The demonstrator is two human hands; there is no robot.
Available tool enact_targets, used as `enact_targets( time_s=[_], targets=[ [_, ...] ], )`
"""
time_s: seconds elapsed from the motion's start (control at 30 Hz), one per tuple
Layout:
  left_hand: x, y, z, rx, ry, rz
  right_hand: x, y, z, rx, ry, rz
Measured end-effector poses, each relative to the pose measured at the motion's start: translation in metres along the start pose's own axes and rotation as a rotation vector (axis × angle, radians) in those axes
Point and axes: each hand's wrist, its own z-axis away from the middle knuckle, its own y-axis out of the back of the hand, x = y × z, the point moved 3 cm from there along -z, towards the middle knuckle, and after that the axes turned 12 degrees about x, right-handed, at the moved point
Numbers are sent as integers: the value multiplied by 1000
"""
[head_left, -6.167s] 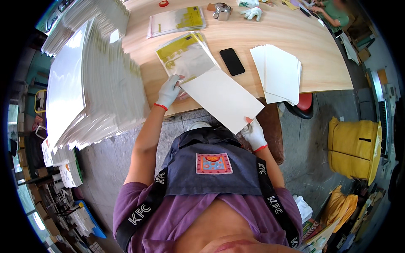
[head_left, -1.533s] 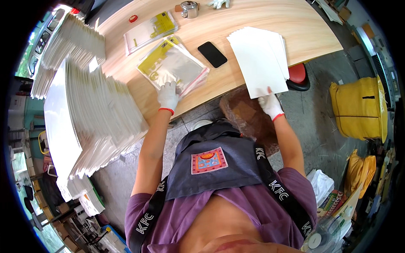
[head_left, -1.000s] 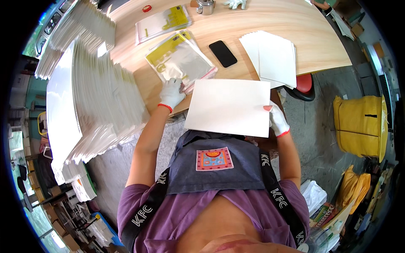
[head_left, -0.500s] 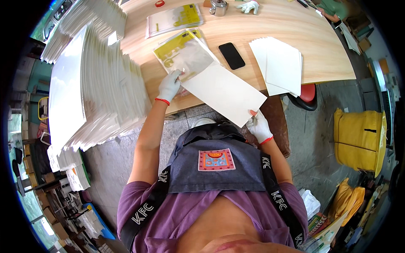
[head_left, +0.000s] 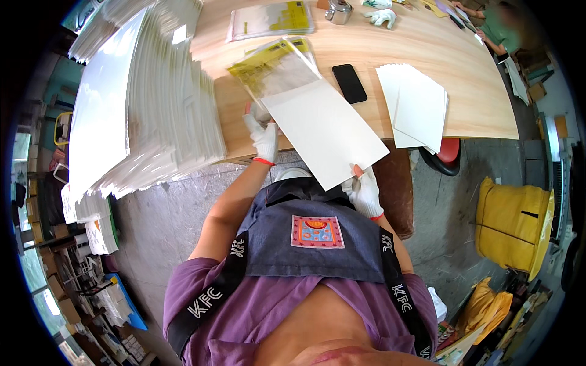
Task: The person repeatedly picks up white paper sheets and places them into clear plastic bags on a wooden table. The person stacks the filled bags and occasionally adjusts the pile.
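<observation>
A blank white sheet of paper or card point(head_left: 329, 131) slants from the table toward my lap. Wearing a white glove, my right hand point(head_left: 364, 190) pinches its near right corner, thumb on top. The sheet's far end meets the near end of a clear plastic sleeve point(head_left: 274, 66) with yellow-green print; how far it is inside, I cannot tell. My left hand point(head_left: 264, 135), in a white glove with bare fingertips, is closed at the sleeve's near left edge beside the sheet. Part of its fingers hides under the plastic.
Tall stacks of filled clear sleeves point(head_left: 165, 104) stand on the left. More printed sleeves point(head_left: 271, 19) lie at the back, near a metal pot point(head_left: 338, 11) and a white glove point(head_left: 381, 18). A phone point(head_left: 350, 83) and fanned white sheets point(head_left: 416, 107) lie right. Another person point(head_left: 497, 30) works far right.
My left hand has shifted down and right along the sleeve's edge, nearer the sheet. The sheet has turned steeper, and my right hand has moved slightly left and down with its corner.
</observation>
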Motion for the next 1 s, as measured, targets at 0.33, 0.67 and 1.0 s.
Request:
enact_targets(
  time_s=[0.33,0.67,1.0],
  targets=[
    [-102,-12,36,-387,869,659,-13,-4,5,-104,-3,232],
    [-111,30,114,-361,984,166,91,-12,-88,84,-293,-198],
    [-82,97,68,-153,895,47,63,-85,-64,-488,317,1249]
  ],
)
